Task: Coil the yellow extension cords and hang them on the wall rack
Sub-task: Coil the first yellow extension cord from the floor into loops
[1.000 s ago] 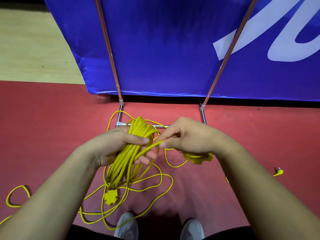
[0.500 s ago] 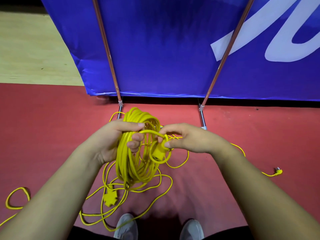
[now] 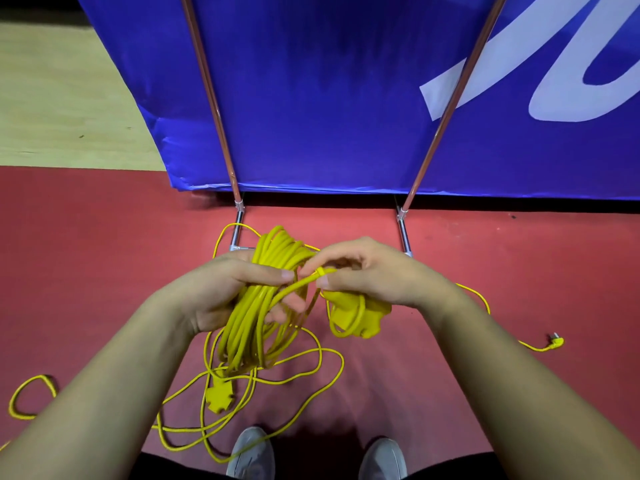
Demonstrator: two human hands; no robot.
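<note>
My left hand (image 3: 221, 292) grips a bundle of coiled yellow extension cord (image 3: 256, 306), fingers and thumb wrapped round its upper half. My right hand (image 3: 367, 271) pinches a strand of the same cord (image 3: 304, 282) just right of the coil, and a yellow socket block (image 3: 360, 315) with a small loop hangs under that palm. More yellow cord (image 3: 311, 372) lies in loose loops on the red floor below, with a second yellow socket block (image 3: 220, 396) among them. No wall rack is in view.
A blue banner (image 3: 329, 98) on a metal stand (image 3: 237, 233) rises straight ahead. A yellow plug (image 3: 556, 342) lies on the red floor at the right, a cord loop (image 3: 31, 396) at the left. My two grey shoes (image 3: 251, 452) are at the bottom edge.
My right hand has carried the socket block to the right, away from the coil, and now pinches a strand drawn across the bundle. My left hand keeps its hold on the coil.
</note>
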